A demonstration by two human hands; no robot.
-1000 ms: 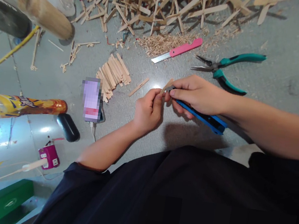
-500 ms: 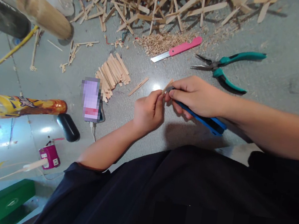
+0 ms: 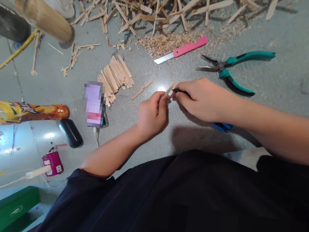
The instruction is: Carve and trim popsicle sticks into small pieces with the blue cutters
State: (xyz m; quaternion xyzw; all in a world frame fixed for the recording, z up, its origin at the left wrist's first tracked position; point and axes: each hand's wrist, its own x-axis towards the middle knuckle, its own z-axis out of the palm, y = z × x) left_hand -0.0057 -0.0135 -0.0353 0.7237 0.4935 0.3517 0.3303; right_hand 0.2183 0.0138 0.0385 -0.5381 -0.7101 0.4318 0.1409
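Observation:
My left hand [image 3: 153,112] is closed in a pinch around a thin wooden craft stick [image 3: 170,88], whose upper end sticks out past the fingertips. Just right of it, my right hand [image 3: 200,99] is wrapped around blue-handled pliers [image 3: 221,127]. Their dark tip is close beside the stick; I cannot tell whether it touches. Most of the tool is hidden under the palm. Another craft stick [image 3: 142,89] lies on the floor left of my hands, near a pile of similar sticks [image 3: 115,75].
Beyond my hands lie a pink-handled knife [image 3: 189,47], green-handled long-nose pliers [image 3: 222,66], wood chips [image 3: 165,44] and a heap of joined sticks [image 3: 165,1]. To the left are a phone [image 3: 95,103], a black case [image 3: 71,133], a bottle [image 3: 27,112] and a bamboo tube [image 3: 44,16].
My right hand has turned over the pliers, so less of the blue handles shows. The tool's tip has drawn slightly away from the stick, now more exposed. My left hand has barely moved.

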